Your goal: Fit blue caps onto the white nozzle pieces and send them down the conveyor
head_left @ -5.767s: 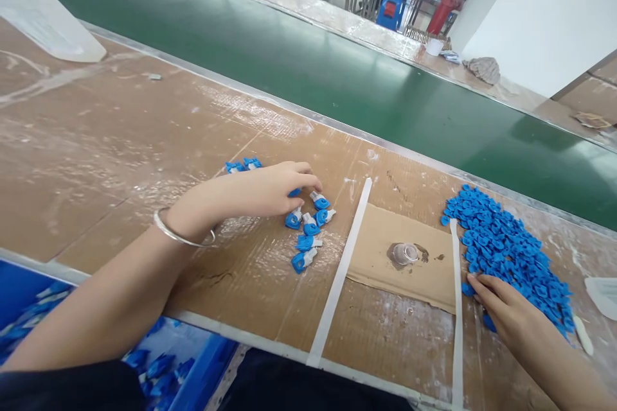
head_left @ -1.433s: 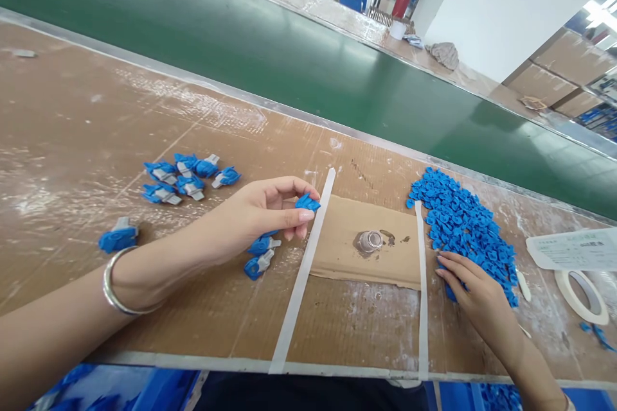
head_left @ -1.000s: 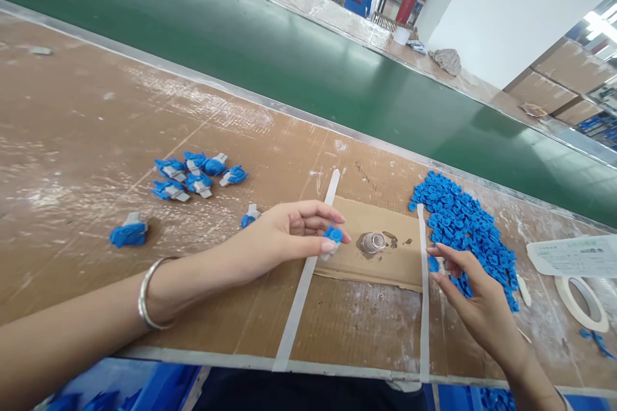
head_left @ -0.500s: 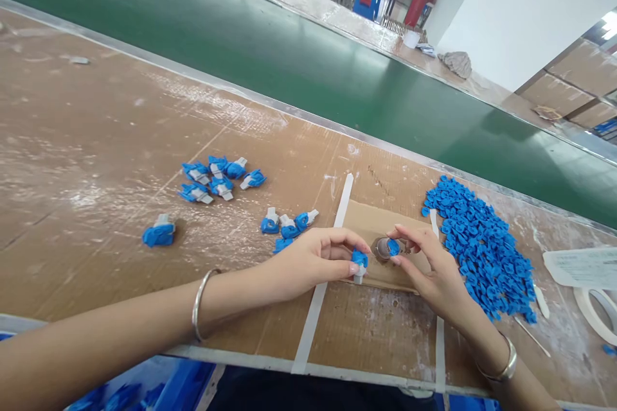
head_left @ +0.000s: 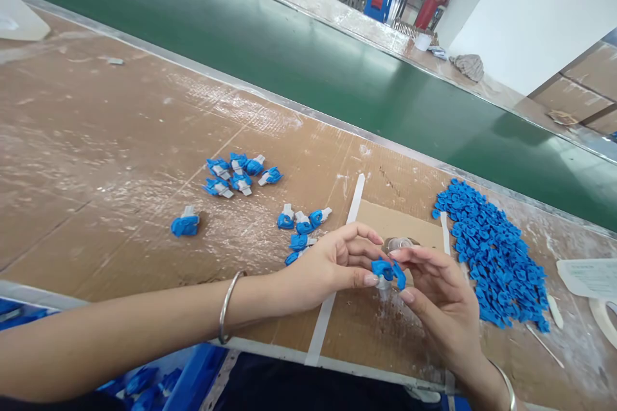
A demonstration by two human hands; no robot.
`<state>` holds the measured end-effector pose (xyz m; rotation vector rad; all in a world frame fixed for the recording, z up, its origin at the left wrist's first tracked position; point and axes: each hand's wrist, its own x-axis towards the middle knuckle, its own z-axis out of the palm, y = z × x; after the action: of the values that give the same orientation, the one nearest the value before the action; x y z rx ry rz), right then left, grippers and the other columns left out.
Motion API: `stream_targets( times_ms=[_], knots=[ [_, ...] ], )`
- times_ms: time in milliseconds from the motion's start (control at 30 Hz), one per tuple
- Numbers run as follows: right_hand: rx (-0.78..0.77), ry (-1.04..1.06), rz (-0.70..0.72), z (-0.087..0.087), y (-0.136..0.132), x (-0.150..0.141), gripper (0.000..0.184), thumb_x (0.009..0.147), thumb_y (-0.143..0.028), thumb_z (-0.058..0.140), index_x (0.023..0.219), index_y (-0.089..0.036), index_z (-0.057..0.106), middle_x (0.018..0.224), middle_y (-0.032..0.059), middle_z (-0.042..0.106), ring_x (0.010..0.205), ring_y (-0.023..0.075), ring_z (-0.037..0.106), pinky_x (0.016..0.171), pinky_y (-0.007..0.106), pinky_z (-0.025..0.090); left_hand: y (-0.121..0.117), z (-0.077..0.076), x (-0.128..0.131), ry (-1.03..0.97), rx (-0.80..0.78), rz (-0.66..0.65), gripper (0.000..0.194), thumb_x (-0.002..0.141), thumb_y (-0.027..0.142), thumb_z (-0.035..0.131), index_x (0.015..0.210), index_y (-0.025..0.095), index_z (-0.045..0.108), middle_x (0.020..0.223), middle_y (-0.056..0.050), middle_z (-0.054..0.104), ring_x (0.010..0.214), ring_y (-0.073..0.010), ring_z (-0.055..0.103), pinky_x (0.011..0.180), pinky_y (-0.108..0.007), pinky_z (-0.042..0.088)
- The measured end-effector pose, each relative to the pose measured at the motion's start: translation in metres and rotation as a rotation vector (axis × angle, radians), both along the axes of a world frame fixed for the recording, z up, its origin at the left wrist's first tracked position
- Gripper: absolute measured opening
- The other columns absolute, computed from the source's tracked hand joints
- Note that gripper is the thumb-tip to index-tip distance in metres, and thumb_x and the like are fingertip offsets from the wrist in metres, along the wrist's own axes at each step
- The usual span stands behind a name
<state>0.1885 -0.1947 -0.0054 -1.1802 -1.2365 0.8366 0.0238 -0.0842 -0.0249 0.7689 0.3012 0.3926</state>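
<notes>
Between the thumb and fingers of my left hand (head_left: 332,266) is a blue-and-grey plastic part (head_left: 382,270), its grey end pointing down. My right hand (head_left: 446,289) pinches a small blue plastic piece (head_left: 399,276) at the right side of that part. The two look to be touching or nearly so. Just behind my fingers a small round container (head_left: 400,244) stands on a cardboard sheet (head_left: 419,219), partly hidden by my right hand. Left of my hands, several similar blue-and-grey parts (head_left: 241,183) lie on the table.
To the right is a heap of small blue pieces (head_left: 496,250), with a tape roll (head_left: 605,321) and a thin stick (head_left: 544,345) beyond it. A green conveyor belt (head_left: 299,64) runs behind the table. Blue bins (head_left: 186,376) sit below the front edge.
My right hand has brought the small blue piece from the round container over to the part in my left hand. At the far left, a white object and a blue item have come into view.
</notes>
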Motion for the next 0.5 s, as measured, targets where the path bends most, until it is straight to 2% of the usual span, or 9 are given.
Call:
stream_targets(
  times_ms=[167,333,400,500],
  knots=[
    [0.055,-0.121,-0.003,-0.0035,0.0003,-0.0002,0.038,0.088,-0.018,0.07,0.123,-0.033,0.064,0.112,0.0021,0.073,0.107,0.0151,0.068,0.093,0.029,0.059,-0.0015,0.0,0.0001,-0.005,-0.006,-0.001,0.038,0.074,0.015,0.081,0.102,0.019,0.056,0.098,-0.003,0.071,0.089,-0.0135,0.067,0.081,-0.028,0.049],
    [0.203,-0.464,-0.048,-0.0031,0.0021,-0.004,0.036,0.087,-0.008,0.067,0.115,-0.03,0.069,0.112,0.0046,0.072,0.104,0.0178,0.07,0.087,0.031,0.062,-0.0028,0.0033,-0.0004,0.025,0.003,0.054,0.03,0.07,0.01,0.081,0.092,0.016,0.062,0.089,0.0,0.07,0.084,-0.0114,0.065,0.078,-0.025,0.049],
    [0.298,-0.57,-0.07,-0.0035,0.0019,-0.0068,0.043,0.087,-0.005,0.063,0.121,-0.03,0.067,0.114,0.0057,0.072,0.105,0.019,0.07,0.088,0.034,0.062,-0.0027,0.0052,-0.0015,0.047,0.01,0.065,0.028,0.068,0.009,0.081,0.089,0.016,0.064,0.088,0.0,0.07,0.084,-0.0118,0.065,0.077,-0.024,0.05],
    [0.378,-0.683,-0.061,-0.007,-0.001,-0.0098,0.05,0.09,-0.006,0.055,0.137,-0.025,0.056,0.122,0.0099,0.07,0.119,0.0242,0.064,0.096,0.045,0.059,-0.0017,0.0066,-0.003,0.071,0.002,0.077,0.028,0.067,0.009,0.081,0.089,0.016,0.065,0.086,-0.001,0.072,0.081,-0.012,0.066,0.073,-0.023,0.051]
  ],
)
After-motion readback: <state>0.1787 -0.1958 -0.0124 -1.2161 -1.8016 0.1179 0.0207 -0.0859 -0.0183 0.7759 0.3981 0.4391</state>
